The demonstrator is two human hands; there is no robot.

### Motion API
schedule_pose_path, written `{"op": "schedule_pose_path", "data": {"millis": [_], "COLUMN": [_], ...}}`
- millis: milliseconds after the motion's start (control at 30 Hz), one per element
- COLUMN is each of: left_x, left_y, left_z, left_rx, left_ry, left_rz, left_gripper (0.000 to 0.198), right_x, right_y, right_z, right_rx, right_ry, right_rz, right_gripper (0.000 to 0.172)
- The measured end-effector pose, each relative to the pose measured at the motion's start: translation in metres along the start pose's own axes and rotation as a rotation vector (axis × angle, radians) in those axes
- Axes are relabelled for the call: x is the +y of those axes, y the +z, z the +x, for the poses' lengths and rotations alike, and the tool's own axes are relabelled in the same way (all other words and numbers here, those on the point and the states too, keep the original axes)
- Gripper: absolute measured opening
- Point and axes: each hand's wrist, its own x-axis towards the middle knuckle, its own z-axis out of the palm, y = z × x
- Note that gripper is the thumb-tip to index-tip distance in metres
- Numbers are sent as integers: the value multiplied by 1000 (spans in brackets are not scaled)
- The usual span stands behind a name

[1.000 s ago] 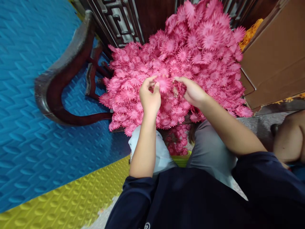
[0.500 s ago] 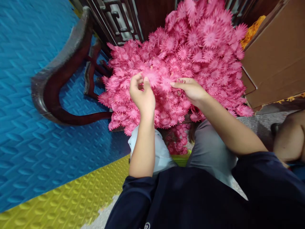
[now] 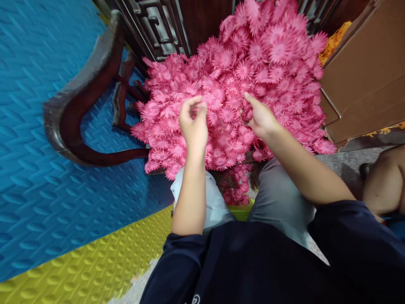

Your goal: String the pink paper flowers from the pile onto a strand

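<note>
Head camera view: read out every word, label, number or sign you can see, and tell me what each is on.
No readable text anywhere.
White round emblem on the dark shirt: cut off at the bottom edge, no letters can be made out.
Pink flowers, cardboard box, blue mat and yellow mat: no print visible.

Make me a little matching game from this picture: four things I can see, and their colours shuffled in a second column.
Things:
1. flower heap
2. curved armrest
3. mat under the armrest
4. mat by the left elbow

Colours:
a. yellow
b. dark brown
c. pink
d. blue

Pairs: 1-c, 2-b, 3-d, 4-a.
</note>
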Motion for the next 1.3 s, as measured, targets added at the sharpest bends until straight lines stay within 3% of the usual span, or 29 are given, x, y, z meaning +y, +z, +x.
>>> {"op": "schedule_pose_path", "data": {"millis": [100,167,233,367,500,767,967,1300], "left_x": [16,22,26,30,32,16,19,25], "left_y": [14,21,24,19,16,14,10,10], "left_z": [-15,-23,-27,-27,-24,-18,-16,-18], "left_rx": [-265,-321,-300,-244,-245,-148,-148,-127], "left_ry": [-24,-19,13,32,24,75,66,160], "left_rz": [-27,-3,55,108,99,125,151,228], "left_gripper": [15,22,25,10,11,17,7,36], "right_x": [-2,-6,-8,-11,-12,-18,-16,-20], "right_y": [5,9,13,17,17,16,15,13], "right_z": [-8,-16,-22,-26,-27,-28,-28,-31], "right_rx": [-66,-116,-164,-214,-223,-352,-286,-291], "right_ry": [-68,-64,-28,34,63,196,203,199], "right_rz": [-46,-70,-64,-18,-2,-2,17,67], "right_gripper": [37,36,33,29,26,38,12,11]}}
